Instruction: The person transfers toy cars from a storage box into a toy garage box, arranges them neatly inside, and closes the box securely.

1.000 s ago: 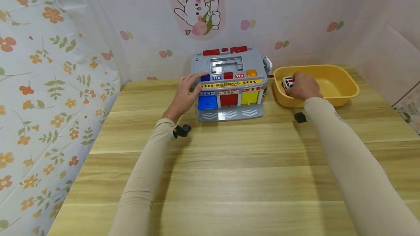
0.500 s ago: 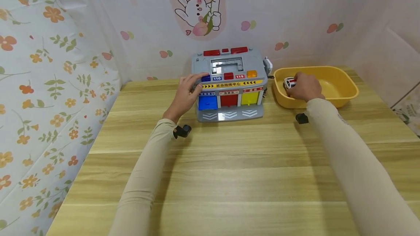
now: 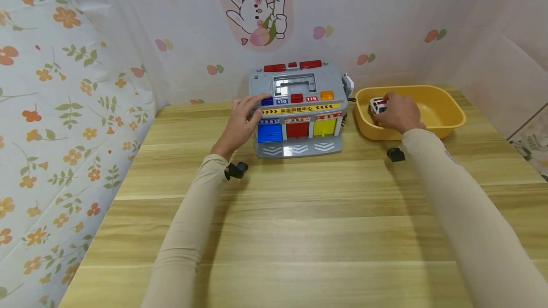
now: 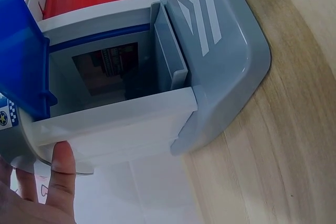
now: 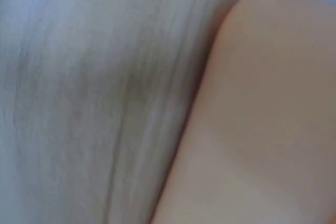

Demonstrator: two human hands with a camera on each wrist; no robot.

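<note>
A grey toy garage [image 3: 331, 68] with blue, red and yellow doors stands at the back of the table. At its upper left corner, my left hand [image 3: 239, 124] holds on, fingers over the roof edge and thumb at the front side. The blue door [image 4: 21, 45] is swung up, and the bay behind it shows in the left wrist view. On the right, my right hand [image 3: 400, 113] reaches into a yellow tub [image 3: 451, 113] and grips a white toy car with red markings [image 3: 377, 105]. My palm side is hidden there.
A white piece [image 3: 348, 83] sticks out from the garage's right side, close to the tub's left rim. Patterned cloth [image 3: 184, 23] hangs behind and to the left of the wooden table [image 3: 299, 217].
The right hand and the toy car have shifted slightly within the tub. The left hand keeps its place on the garage.
</note>
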